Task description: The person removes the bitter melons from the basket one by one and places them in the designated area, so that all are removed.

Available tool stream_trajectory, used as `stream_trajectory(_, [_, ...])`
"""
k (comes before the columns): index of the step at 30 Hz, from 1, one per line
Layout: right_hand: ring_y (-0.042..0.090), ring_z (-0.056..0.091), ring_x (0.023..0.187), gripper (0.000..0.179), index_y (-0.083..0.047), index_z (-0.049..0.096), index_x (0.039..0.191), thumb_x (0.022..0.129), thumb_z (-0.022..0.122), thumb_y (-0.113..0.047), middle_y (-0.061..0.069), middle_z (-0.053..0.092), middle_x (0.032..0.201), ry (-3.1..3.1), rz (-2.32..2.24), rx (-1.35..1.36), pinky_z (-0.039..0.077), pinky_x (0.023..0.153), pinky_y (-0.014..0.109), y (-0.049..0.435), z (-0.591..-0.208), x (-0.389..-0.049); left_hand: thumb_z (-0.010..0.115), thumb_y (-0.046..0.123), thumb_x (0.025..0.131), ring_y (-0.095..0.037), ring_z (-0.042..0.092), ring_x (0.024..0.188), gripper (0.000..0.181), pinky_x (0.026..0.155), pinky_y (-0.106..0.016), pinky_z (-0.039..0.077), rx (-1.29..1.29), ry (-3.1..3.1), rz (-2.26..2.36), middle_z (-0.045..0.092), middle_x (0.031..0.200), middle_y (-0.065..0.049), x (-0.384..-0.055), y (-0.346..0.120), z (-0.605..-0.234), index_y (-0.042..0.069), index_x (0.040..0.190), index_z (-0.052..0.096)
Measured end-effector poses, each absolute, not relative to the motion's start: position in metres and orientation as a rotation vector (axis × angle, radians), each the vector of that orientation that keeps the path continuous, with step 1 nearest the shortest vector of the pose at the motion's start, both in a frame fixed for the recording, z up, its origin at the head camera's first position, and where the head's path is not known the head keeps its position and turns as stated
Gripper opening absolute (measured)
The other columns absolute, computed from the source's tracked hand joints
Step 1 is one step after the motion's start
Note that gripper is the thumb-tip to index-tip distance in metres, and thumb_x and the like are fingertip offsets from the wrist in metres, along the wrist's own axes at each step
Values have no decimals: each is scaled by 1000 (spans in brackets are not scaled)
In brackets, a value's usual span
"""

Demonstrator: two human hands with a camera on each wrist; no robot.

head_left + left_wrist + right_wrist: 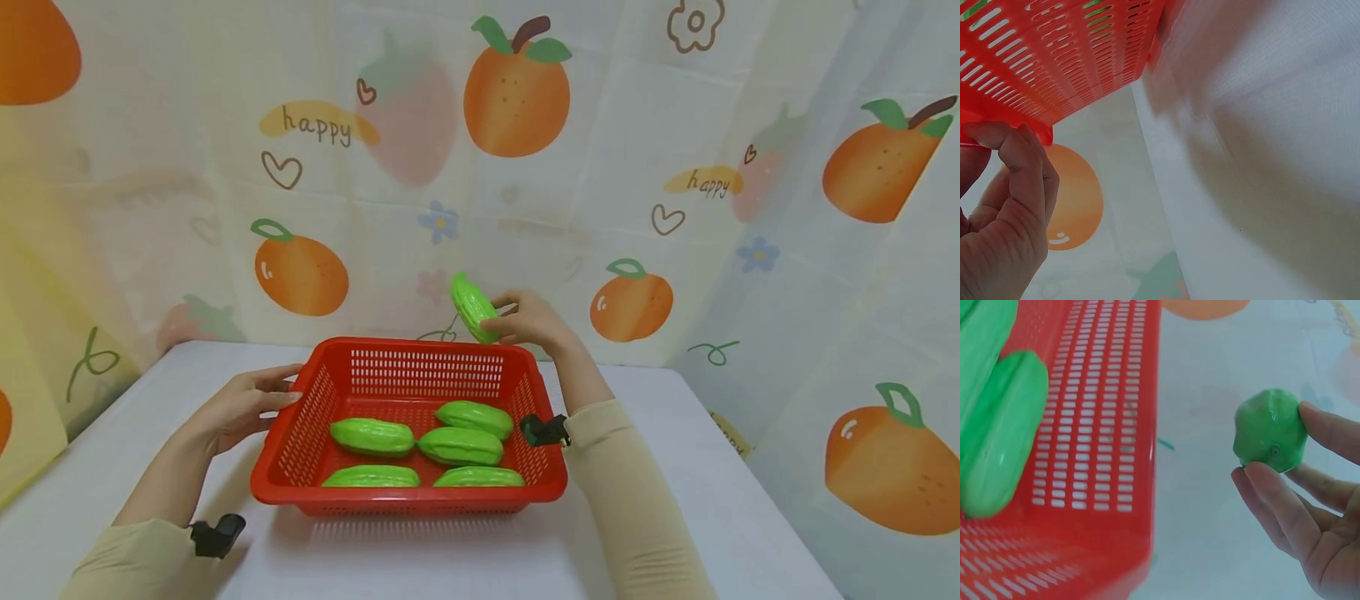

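My right hand (pixel 531 320) holds a bright green ridged gourd (pixel 472 307) between thumb and fingers, above the far rim of a red plastic basket (pixel 408 496). In the right wrist view that gourd (pixel 1270 428) shows end-on, pinched by the fingertips, apart from the basket wall. My left hand (pixel 243 406) grips the basket's left rim; in the left wrist view its curled fingers (pixel 1019 162) lie at the rim. Several like gourds lie in the basket, among them one at left (pixel 372 437) and one at the back right (pixel 475 418). The front ones are partly hidden by the near rim.
The basket stands on a table with a white cloth (pixel 720 500). Close behind the table hangs a pale curtain (pixel 525 208) printed with oranges and flowers. Black wrist mounts (pixel 217 536) are strapped over both sleeves; the right one overlaps the basket's right rim in view.
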State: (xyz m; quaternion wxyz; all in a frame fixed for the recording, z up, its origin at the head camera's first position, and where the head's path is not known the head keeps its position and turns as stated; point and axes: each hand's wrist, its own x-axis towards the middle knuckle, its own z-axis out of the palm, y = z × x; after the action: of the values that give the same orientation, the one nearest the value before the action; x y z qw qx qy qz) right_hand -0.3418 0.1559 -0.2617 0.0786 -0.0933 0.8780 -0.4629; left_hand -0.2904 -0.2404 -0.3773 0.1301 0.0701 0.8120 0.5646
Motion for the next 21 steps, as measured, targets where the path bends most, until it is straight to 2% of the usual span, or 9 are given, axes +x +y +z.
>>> stream_trajectory(21, [27, 67, 105, 54, 2, 49, 140, 92, 67, -16, 25, 59, 128, 2712, -1340, -153, 58, 92, 38, 216, -271, -339, 53, 27, 101, -8, 61, 100, 70, 90, -36, 59, 195, 2381, 1616, 48, 139, -23, -290, -240, -379, 5, 157, 19])
